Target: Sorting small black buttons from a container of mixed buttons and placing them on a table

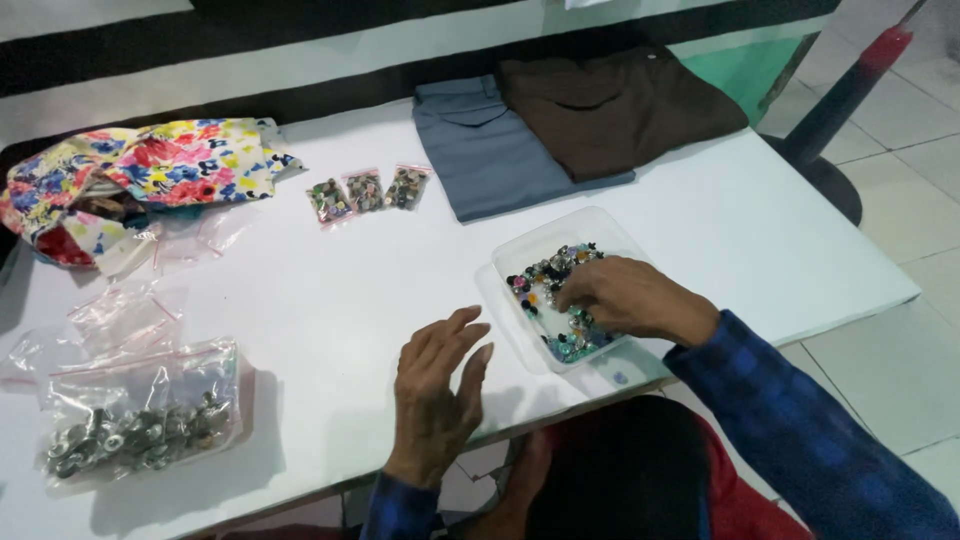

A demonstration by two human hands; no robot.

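On the white tabletop (330,300), the clear tray (525,250) of mixed buttons (545,275) is sitting near your edge. Your right hand (630,298) is digging in, fingers curled together; your left hand (435,390) is hovering spread and empty. Pinch singly, steadying the tray.

A clear shallow plastic tray (520,250) near the table's front edge holds mixed, seemingly button-like beads (545,280).

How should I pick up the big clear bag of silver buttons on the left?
Probably pinch the big clear bag along its upper edge, where the red zip strip runs and the plastic lies flat and empty. Come from above. The metal buttons are heaped at the lower end, so they should hang down there rather than spill.
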